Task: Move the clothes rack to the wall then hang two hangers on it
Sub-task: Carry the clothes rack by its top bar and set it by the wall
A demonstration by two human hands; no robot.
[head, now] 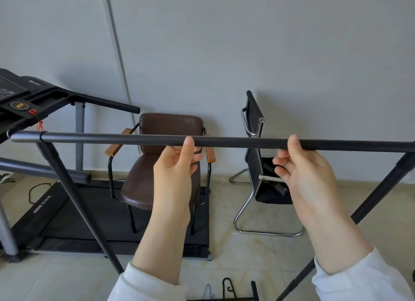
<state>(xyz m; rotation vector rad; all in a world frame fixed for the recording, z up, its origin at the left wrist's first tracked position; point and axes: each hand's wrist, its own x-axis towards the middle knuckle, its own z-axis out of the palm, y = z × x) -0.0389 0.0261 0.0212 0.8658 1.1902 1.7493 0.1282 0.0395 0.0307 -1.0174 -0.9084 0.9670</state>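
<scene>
The clothes rack's black top bar [235, 141] runs across the middle of the view, with slanted black legs at the left [74, 199] and right [381, 188]. My left hand [175, 165] is just under the bar, thumb up against its near side, fingers loosely curled below it. To the right, my right hand [298, 165] is placed the same way, thumb on the bar, fingers bent beneath. Neither hand wraps fully around the bar. Dark hanger hooks [226, 288] show at the bottom edge near the floor. The grey wall [247, 42] stands behind.
A brown padded armchair [166, 163] stands on the end of a black treadmill [67, 215] at the left. A black cantilever office chair [260, 165] stands at the right against the wall. The floor is pale tile [258, 251].
</scene>
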